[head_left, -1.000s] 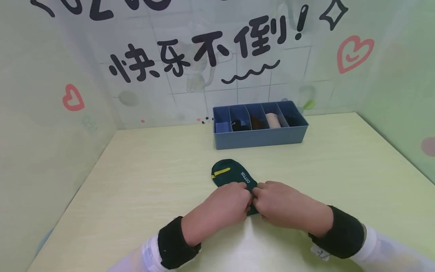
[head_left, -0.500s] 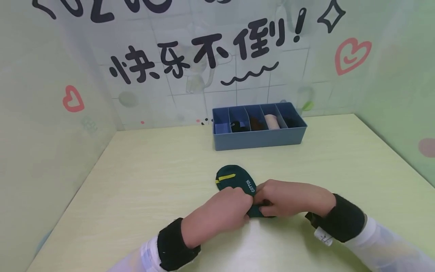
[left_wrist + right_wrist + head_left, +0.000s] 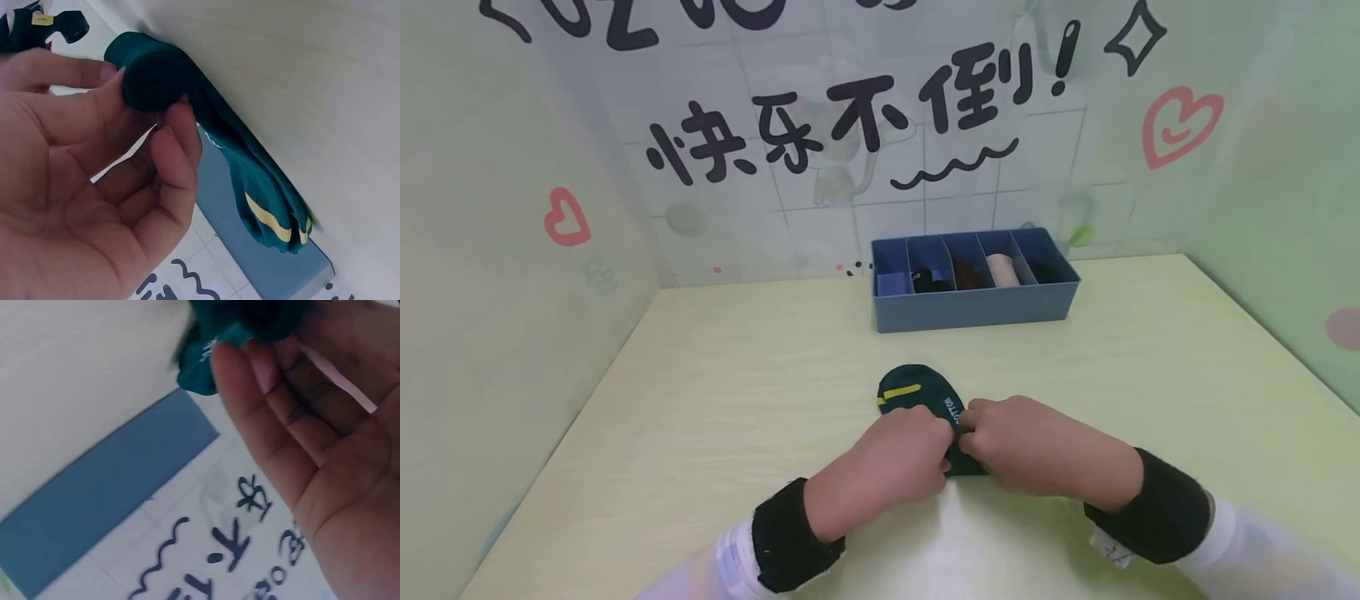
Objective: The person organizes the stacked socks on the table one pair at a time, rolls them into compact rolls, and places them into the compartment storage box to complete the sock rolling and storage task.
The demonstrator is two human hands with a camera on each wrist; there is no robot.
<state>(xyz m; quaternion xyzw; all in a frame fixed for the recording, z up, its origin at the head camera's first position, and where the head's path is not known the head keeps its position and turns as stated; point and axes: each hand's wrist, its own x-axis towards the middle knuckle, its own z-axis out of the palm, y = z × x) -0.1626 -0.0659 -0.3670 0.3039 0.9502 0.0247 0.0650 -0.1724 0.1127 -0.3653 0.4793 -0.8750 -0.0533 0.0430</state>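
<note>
A dark green sock (image 3: 916, 383) with yellow stripes and white "COTTON" lettering lies on the table, its foot end pointing away from me. Its near end is wound into a thick roll (image 3: 153, 78), seen end-on in the left wrist view. My left hand (image 3: 887, 458) pinches one side of that roll between thumb and fingers. From the other side my right hand (image 3: 1037, 446) grips it with bent fingers, knuckles close to the left hand's. In the right wrist view, fingers (image 3: 256, 406) lie against the rolled green fabric (image 3: 200, 369). Both hands hide much of the roll from above.
Beyond the sock, a blue-grey divided box (image 3: 973, 312) stands by the back wall. Its compartments hold a black item (image 3: 928, 282), a brown item (image 3: 967, 275), a pale pink roll (image 3: 1002, 271) and something dark at the right. Printed panels enclose the pale wooden table (image 3: 737, 375).
The sock has shifted slightly right and toward me. My right hand loosened its fingers at the near end half a second ago and now grips the roll again. The left hand stayed nearly in place.
</note>
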